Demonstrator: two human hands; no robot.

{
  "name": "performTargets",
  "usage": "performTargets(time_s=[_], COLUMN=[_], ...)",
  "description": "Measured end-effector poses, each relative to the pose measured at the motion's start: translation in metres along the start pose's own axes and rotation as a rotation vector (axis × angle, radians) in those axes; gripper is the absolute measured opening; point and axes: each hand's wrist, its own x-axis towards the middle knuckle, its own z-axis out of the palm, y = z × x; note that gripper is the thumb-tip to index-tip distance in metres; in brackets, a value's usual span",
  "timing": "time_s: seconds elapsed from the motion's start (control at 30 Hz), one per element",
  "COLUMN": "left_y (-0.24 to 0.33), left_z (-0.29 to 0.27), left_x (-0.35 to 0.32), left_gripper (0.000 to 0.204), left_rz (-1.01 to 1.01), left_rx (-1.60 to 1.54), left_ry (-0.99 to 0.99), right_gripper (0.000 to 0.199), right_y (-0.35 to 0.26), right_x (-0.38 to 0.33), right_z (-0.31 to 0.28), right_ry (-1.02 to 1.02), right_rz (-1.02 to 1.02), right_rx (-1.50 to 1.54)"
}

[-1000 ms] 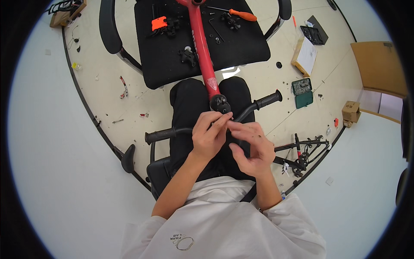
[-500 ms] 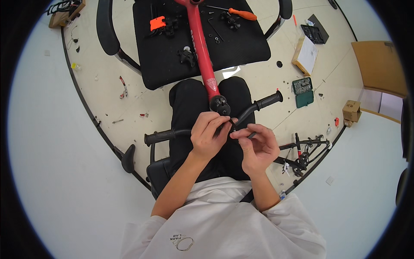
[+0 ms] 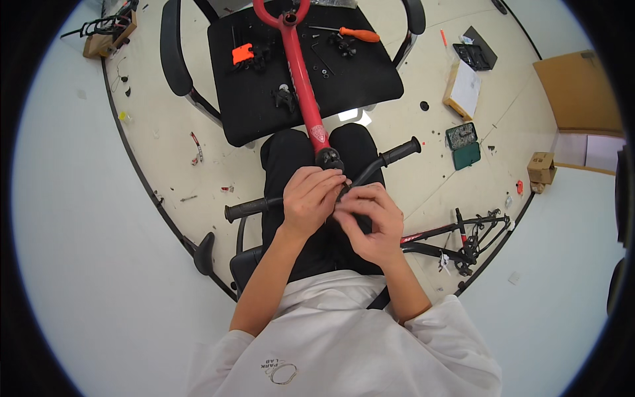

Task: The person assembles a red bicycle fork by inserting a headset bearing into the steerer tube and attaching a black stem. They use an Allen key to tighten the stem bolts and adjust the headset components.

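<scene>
A red bicycle frame tube (image 3: 301,76) runs from the chair toward me, ending in a black stem (image 3: 329,157) above my knees. A black handlebar with a right grip (image 3: 401,153) and a left grip (image 3: 245,210) crosses my lap. My left hand (image 3: 307,204) is closed at the stem, fingertips pinched by the bar's middle; what they hold is hidden. Close beside it, my right hand (image 3: 374,223) has thumb and fingers pinched together at a small dark part (image 3: 344,190), too small to name. Its fingertips nearly meet the left hand's.
The black chair seat (image 3: 370,73) carries an orange-handled screwdriver (image 3: 359,34), an orange part (image 3: 243,53), a hex key (image 3: 323,59) and black brake parts (image 3: 283,99). On the floor lie a green case (image 3: 466,156), a saddle (image 3: 204,254) and another bicycle frame (image 3: 436,233).
My right hand has moved left and closer to my left hand. The thin dark stick it held no longer shows. The handlebar and frame have shifted slightly left in view.
</scene>
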Motion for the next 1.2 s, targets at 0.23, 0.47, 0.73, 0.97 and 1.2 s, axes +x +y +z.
performTargets(time_s=[0.23, 0.47, 0.73, 0.97, 1.2], left_y=[0.001, -0.007, 0.0, 0.003, 0.008], left_z=[0.004, -0.023, -0.01, -0.01, -0.012], left_x=[0.007, 0.008, 0.003, -0.001, -0.002], left_gripper=[0.027, 0.06, 0.049, 0.049, 0.051], left_rz=[-0.058, -0.326, -0.41, -0.43, -0.434], left_rx=[-0.03, 0.003, -0.008, 0.005, 0.036], left_ry=[-0.027, -0.258, -0.295, -0.282, -0.287], right_gripper=[0.033, 0.035, 0.03, 0.026, 0.024], right_y=[0.008, 0.025, 0.039, 0.045, 0.046], right_x=[-0.001, 0.009, 0.002, -0.005, -0.007], right_z=[0.009, -0.034, -0.035, -0.035, -0.032], right_ry=[0.338, 0.463, 0.429, 0.418, 0.397], right_rz=[0.341, 0.349, 0.432, 0.495, 0.524], right_rx=[0.472, 0.373, 0.46, 0.464, 0.483])
